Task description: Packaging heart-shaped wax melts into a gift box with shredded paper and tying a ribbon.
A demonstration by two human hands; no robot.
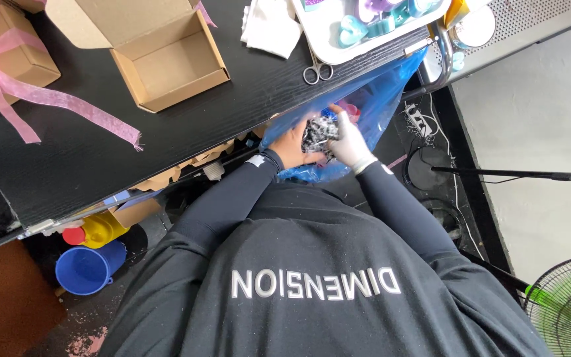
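Evidently midway: the left hand and right hand are together gripping a crinkly black-and-white shredded-paper wad above the blue plastic bag; the open brown cardboard box is sitting unfilled.

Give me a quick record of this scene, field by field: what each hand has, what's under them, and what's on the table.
left hand: left hand grips the black-and-white bundle
right hand: right hand, pale-gloved, holds the same bundle
below hands: open blue plastic bag
table: black table with open cardboard box, scissors, white tray, pink ribbon
floor: blue bucket, green fan
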